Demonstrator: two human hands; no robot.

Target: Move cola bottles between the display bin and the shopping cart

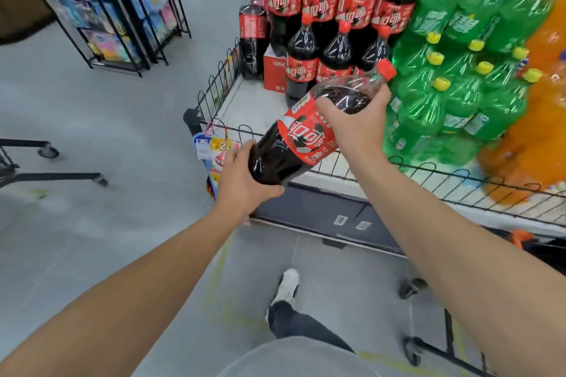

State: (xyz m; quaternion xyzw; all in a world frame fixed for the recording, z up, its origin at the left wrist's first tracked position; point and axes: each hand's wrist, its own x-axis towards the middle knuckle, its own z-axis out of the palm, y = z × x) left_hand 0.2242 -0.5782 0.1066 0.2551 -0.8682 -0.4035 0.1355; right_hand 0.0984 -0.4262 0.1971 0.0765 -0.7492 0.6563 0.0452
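I hold one large cola bottle (303, 135) with a red label and red cap, tilted with its cap up and to the right, above the front rail of the display bin (428, 173). My left hand (242, 180) cups and grips its dark base. My right hand (355, 122) grips its upper body just below the neck. More cola bottles (337, 3) stand stacked at the back of the bin. Only the shopping cart's black frame and wheels (428, 346) show, at the lower right.
Green soda bottles (459, 70) and orange ones (539, 131) fill the bin's right side. The white bin floor (254, 104) is bare at its left corner. Price tags (214, 147) hang on the rail. A black rack (101, 9) stands far left. Another trolley base (46, 168) is at the left edge.
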